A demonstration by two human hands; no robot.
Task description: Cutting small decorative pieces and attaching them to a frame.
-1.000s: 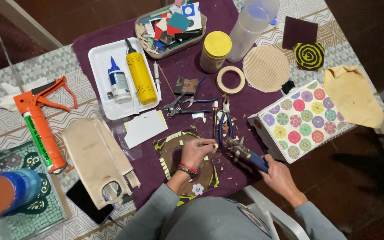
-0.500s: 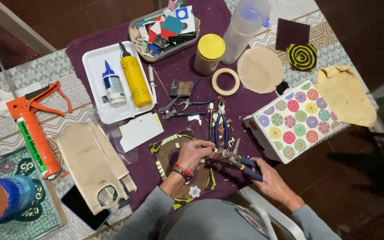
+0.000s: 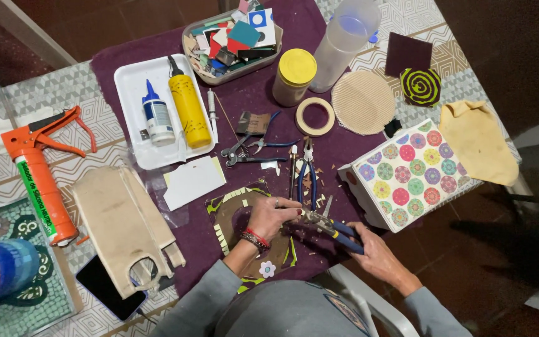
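Nippers: your right hand is clenched on the blue handles; steel head, stiff, likely heavy at the front, so grip well back.
Tile chip: held in your left hand's fingers at the head; too small to see clearly, probably brittle and sharp-edged.
Round mosaic board: flat on the purple cloth on the counter, under your left hand.

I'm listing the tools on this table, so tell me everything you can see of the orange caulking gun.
The orange caulking gun lies flat on the patterned tablecloth at the table's left side. Its handle and trigger point toward the white tray, and the barrel runs toward the near edge. A tube with a green label sits in it. A thin metal rod sticks out behind the handle. Neither hand touches it.
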